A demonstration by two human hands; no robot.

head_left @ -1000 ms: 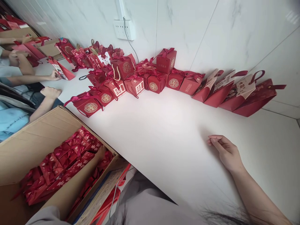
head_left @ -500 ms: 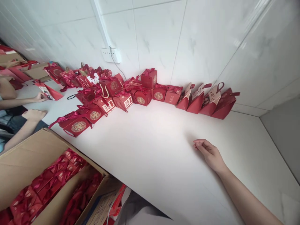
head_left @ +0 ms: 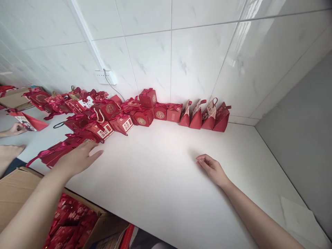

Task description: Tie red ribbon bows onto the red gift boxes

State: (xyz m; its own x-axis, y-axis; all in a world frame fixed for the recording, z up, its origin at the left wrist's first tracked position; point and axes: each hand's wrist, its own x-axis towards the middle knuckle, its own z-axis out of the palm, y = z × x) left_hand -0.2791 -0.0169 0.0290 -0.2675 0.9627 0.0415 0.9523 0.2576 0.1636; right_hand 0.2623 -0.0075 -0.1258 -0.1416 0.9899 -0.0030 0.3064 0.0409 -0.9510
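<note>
My left hand (head_left: pixel 81 157) reaches over the front of the gift boxes, thumb apart from its outstretched fingers. The fingertips overlap a red gift box (head_left: pixel 89 137) with a gold emblem; whether they touch it I cannot tell. Partly behind the hand lies another red gift box (head_left: pixel 53 155) with a long magenta ribbon. Just beyond stands a gift box with a white double-happiness label (head_left: pixel 105 130). My right hand (head_left: pixel 211 169) hovers over or rests on the white table (head_left: pixel 155 180), fingers curled against the thumb, nothing visible in them. Behind it, several red triangular gift boxes (head_left: pixel 209 117) line the wall.
A cardboard carton (head_left: pixel 19 188) full of red gift boxes (head_left: pixel 71 218) stands at the table's front edge, lower left. At far left another person's hand (head_left: pixel 17 129) holds a red triangular box (head_left: pixel 32 121). A socket strip (head_left: pixel 105 77) with a cable is on the tiled wall.
My left hand has come into view from the lower left and reached the front gift boxes. The view has swung right. My right hand keeps its curled pose over the table.
</note>
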